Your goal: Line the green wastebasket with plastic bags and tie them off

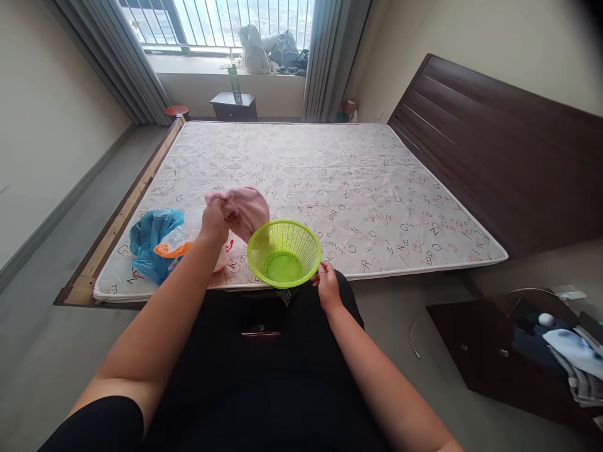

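Observation:
A pink cloth [247, 207] hangs bunched from my left hand [215, 223], whose fingers are closed on it above the near edge of the mattress. My right hand [328, 285] grips the rim of a lime-green plastic basket [284, 267] at its lower right side. Slotted walls and a flat bottom show inside the basket, and nothing lies in it. The cloth's lower edge comes close to the basket's left rim; I cannot tell if they touch. Left of the basket, a blue plastic bag [157, 242] and a clear bag with an orange part [175, 248] lie on the mattress.
The mattress [339, 182] with printed letters fills the bed frame, its dark headboard [499, 144] at right. A dark nightstand [499, 351] with a folded stack stands at lower right. Beyond the bed are a small cabinet [233, 108], a red stool [176, 111] and a window.

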`<action>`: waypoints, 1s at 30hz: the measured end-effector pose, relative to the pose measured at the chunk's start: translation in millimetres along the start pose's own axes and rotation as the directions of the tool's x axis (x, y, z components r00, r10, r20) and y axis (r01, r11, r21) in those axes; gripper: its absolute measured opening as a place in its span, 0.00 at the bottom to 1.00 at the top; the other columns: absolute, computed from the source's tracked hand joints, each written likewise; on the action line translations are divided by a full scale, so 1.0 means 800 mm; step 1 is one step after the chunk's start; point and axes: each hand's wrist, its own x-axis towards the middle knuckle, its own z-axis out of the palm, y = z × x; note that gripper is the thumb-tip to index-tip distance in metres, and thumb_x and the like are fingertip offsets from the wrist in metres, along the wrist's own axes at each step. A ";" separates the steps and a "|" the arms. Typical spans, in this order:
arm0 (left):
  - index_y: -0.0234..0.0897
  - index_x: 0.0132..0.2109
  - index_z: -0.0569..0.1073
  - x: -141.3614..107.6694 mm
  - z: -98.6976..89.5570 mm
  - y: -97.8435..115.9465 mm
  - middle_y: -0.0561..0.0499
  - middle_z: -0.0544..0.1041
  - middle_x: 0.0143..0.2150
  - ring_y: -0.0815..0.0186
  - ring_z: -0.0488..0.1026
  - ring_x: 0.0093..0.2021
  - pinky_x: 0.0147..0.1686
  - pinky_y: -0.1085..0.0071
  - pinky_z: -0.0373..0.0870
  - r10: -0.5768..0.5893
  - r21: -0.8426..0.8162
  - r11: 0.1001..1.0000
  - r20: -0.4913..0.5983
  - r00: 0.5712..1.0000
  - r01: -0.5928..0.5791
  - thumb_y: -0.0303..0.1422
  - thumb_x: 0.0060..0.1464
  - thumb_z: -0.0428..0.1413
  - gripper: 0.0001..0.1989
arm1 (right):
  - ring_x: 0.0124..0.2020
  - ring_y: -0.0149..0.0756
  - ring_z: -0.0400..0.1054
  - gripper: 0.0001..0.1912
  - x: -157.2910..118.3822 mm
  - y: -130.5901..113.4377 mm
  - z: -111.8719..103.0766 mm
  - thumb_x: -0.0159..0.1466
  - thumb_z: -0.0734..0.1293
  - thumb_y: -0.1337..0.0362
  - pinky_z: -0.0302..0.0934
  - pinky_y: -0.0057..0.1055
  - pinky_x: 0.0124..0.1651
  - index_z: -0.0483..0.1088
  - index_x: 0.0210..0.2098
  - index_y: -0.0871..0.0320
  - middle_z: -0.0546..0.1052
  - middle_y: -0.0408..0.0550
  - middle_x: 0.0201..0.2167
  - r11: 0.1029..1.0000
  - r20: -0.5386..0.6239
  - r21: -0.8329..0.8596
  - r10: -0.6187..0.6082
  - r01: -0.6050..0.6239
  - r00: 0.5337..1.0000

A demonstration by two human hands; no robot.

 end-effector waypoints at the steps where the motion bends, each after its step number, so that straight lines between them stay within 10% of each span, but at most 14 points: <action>1: 0.40 0.25 0.59 -0.004 0.010 0.023 0.61 0.55 0.17 0.74 0.59 0.18 0.27 0.74 0.68 -0.007 0.008 1.000 0.031 0.999 0.006 0.35 0.56 0.61 0.19 | 0.30 0.33 0.69 0.20 0.000 0.000 0.000 0.65 0.62 0.46 0.65 0.28 0.28 0.69 0.46 0.55 0.74 0.45 0.36 1.000 0.007 0.000 0.001 -0.001 1.000; 7: 0.37 0.30 0.64 -0.085 0.075 0.133 0.55 0.62 0.22 0.69 0.67 0.26 0.34 0.67 0.72 0.039 -0.022 0.999 0.240 0.970 -0.035 0.33 0.61 0.50 0.10 | 0.31 0.33 0.70 0.21 0.001 0.000 0.001 0.64 0.62 0.46 0.65 0.28 0.28 0.68 0.47 0.55 0.75 0.46 0.38 1.000 0.011 -0.001 0.000 0.000 1.000; 12: 0.36 0.38 0.70 -0.147 0.098 0.146 0.49 0.71 0.31 0.64 0.74 0.33 0.35 0.65 0.74 0.023 -0.182 0.981 0.460 0.888 0.069 0.37 0.61 0.49 0.10 | 0.31 0.33 0.70 0.21 0.001 0.002 -0.001 0.65 0.62 0.46 0.66 0.28 0.28 0.68 0.48 0.55 0.76 0.47 0.41 1.000 0.024 -0.022 -0.003 0.003 1.000; 16: 0.37 0.40 0.72 -0.161 0.102 0.104 0.49 0.75 0.35 0.62 0.75 0.35 0.38 0.64 0.76 -0.135 -0.142 0.962 0.491 0.861 0.231 0.41 0.62 0.52 0.12 | 0.31 0.33 0.70 0.21 0.001 0.002 -0.001 0.65 0.62 0.47 0.66 0.28 0.28 0.68 0.48 0.55 0.76 0.47 0.40 0.999 0.023 -0.045 -0.002 0.003 1.000; 22: 0.39 0.33 0.76 -0.148 0.062 -0.003 0.50 0.75 0.29 0.57 0.76 0.36 0.40 0.64 0.75 -0.403 0.522 0.837 0.389 0.829 0.163 0.34 0.47 0.68 0.09 | 0.32 0.35 0.70 0.20 0.000 -0.003 0.001 0.64 0.62 0.47 0.65 0.29 0.28 0.67 0.47 0.55 0.75 0.47 0.40 0.998 0.019 -0.064 -0.006 0.007 1.000; 27: 0.41 0.42 0.79 -0.150 -0.010 -0.047 0.45 0.78 0.44 0.48 0.73 0.55 0.58 0.60 0.70 0.026 0.703 0.672 0.290 0.957 -0.232 0.27 0.38 0.72 0.21 | 0.40 0.41 0.71 0.16 -0.017 -0.020 -0.008 0.67 0.61 0.51 0.69 0.38 0.42 0.69 0.46 0.55 0.76 0.51 0.42 0.955 -0.032 -0.240 -0.190 0.177 0.981; 30: 0.42 0.52 0.76 -0.155 -0.048 -0.072 0.43 0.74 0.58 0.50 0.66 0.65 0.67 0.59 0.61 0.267 0.662 0.693 0.129 0.955 -0.283 0.26 0.42 0.70 0.27 | 0.48 0.45 0.70 0.12 -0.023 -0.050 -0.007 0.69 0.61 0.57 0.65 0.44 0.55 0.72 0.46 0.53 0.76 0.53 0.44 0.771 0.072 -0.448 -0.475 0.454 0.877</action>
